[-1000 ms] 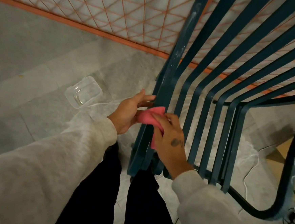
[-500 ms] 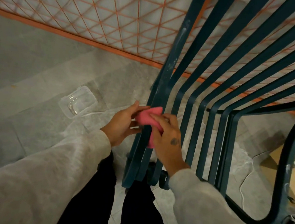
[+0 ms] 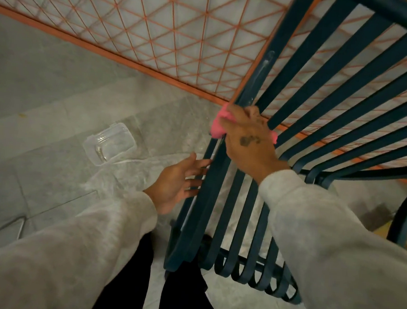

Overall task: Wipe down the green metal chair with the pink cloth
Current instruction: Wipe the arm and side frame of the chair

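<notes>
The dark green metal chair (image 3: 221,194) with its long slats fills the middle and right of the head view. My right hand (image 3: 250,138) grips the pink cloth (image 3: 218,126) around the leftmost slat, high up near the orange frame; a bit of cloth also shows at the hand's right side. My left hand (image 3: 178,184) is lower down, fingers straight, its fingertips touching the left edge of the same slat. A pale smear runs along that slat above the cloth.
A clear plastic container (image 3: 109,143) lies on the grey tiled floor at the left. An orange wire-mesh panel (image 3: 158,33) stands behind the chair. My dark trouser legs (image 3: 181,296) are below the chair. A brown cardboard piece (image 3: 384,229) shows at the right.
My right hand has slid the pink cloth up the leftmost slat. My left hand let go of the cloth and now rests open against the slat lower down.
</notes>
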`<action>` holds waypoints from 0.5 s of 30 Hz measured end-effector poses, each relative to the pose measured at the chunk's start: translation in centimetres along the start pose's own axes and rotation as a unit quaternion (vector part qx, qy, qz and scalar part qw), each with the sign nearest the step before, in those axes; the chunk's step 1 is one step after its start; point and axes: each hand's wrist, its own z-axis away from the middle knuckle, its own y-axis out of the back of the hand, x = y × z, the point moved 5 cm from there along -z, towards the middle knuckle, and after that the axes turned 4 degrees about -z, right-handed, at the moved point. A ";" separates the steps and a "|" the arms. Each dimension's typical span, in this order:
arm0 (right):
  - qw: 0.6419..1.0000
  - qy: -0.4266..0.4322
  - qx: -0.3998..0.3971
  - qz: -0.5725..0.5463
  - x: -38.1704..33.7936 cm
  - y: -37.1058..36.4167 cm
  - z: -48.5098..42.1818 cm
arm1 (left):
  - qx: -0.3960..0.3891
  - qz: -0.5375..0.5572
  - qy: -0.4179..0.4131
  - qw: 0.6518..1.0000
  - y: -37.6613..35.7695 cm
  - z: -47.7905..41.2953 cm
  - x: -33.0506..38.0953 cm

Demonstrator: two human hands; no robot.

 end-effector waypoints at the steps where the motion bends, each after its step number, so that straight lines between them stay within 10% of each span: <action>1: 1.000 0.002 -0.009 0.017 -0.2 -0.4 0.5 | 0.000 0.002 -0.002 1.000 0.0 0.0 0.0; 15: 0.996 0.024 0.067 -0.059 2.0 -1.3 2.1 | 0.003 -0.015 0.016 1.000 1.1 0.7 -0.8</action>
